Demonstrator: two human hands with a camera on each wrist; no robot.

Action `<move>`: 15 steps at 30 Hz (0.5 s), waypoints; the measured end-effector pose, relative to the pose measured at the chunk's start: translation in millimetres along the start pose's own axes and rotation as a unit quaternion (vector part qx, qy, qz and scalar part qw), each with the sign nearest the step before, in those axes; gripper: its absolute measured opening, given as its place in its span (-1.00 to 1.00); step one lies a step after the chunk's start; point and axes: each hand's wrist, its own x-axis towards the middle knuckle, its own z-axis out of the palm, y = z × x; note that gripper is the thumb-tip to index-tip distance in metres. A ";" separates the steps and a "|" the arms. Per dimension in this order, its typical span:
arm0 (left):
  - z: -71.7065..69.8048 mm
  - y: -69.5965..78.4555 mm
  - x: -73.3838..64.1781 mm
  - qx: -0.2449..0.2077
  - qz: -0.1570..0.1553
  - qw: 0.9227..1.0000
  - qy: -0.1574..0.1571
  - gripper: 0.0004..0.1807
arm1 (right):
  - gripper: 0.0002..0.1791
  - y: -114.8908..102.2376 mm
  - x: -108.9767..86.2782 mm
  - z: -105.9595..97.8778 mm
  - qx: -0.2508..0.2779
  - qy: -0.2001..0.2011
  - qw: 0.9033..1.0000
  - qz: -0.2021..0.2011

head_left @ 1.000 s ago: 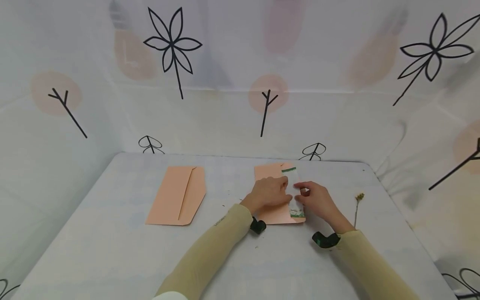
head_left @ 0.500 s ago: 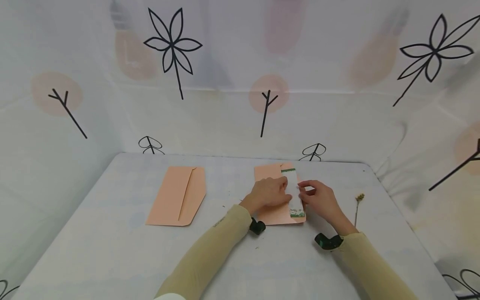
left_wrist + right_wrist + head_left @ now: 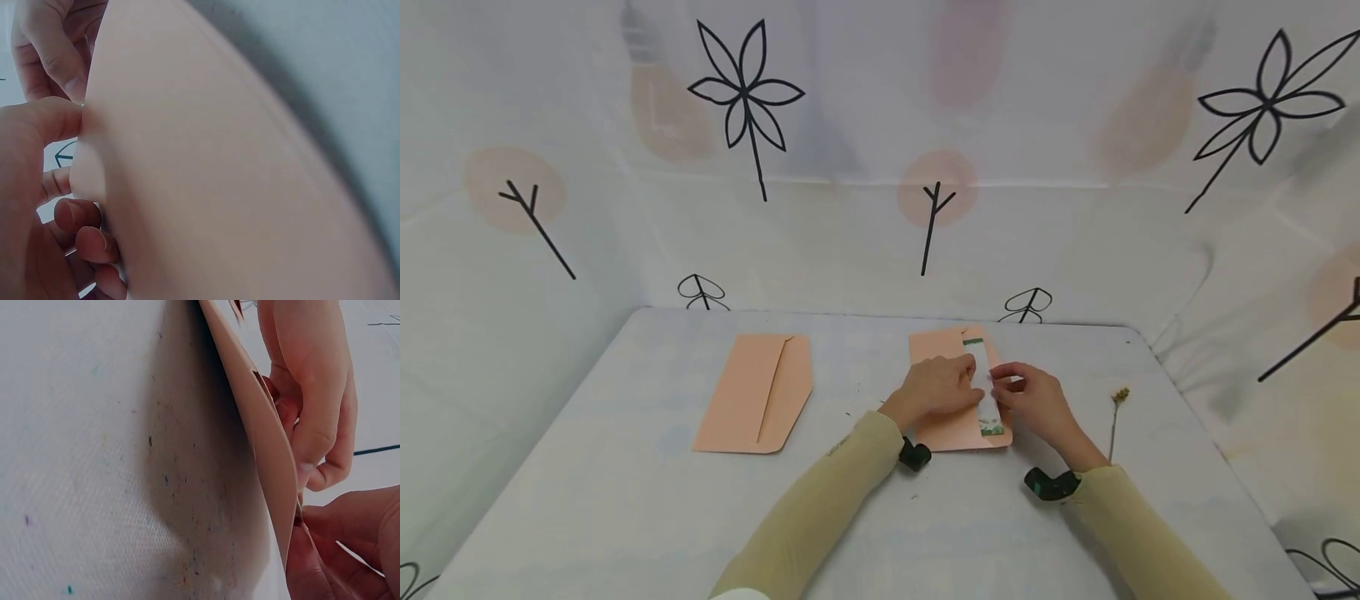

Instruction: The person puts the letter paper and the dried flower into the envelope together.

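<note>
In the head view a pink paper envelope (image 3: 946, 435) is at the right of the table's middle, with a white card (image 3: 990, 425) with green patterned ends along its right part. My left hand (image 3: 936, 385) is over the envelope and grips it and the card with bent fingers. From the right, my right hand (image 3: 1037, 400) pinches the card's edge between thumb and fingers. Close up in the left wrist view, the envelope (image 3: 206, 137) covers much of the card. Its bent edge (image 3: 275, 462) stands off the table in the right wrist view, fingertips of both hands meeting beside it.
A second pink envelope (image 3: 748, 396) lies flat to the left, its flap turned to the right. Beyond my right hand lies a dried flower stem (image 3: 1116, 408). Small dark crumbs dot the white table (image 3: 625, 500), and a patterned cloth (image 3: 850, 225) hangs behind.
My right hand shifted slightly right, then back left. The visible strip of the card is narrower now. My left hand has stayed nearly still.
</note>
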 end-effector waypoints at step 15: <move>4.6 -3.1 1.4 -0.015 0.014 1.000 0.010 -0.72 | -0.64 3.4 1.4 6.2 0.026 -0.019 0.999 -0.021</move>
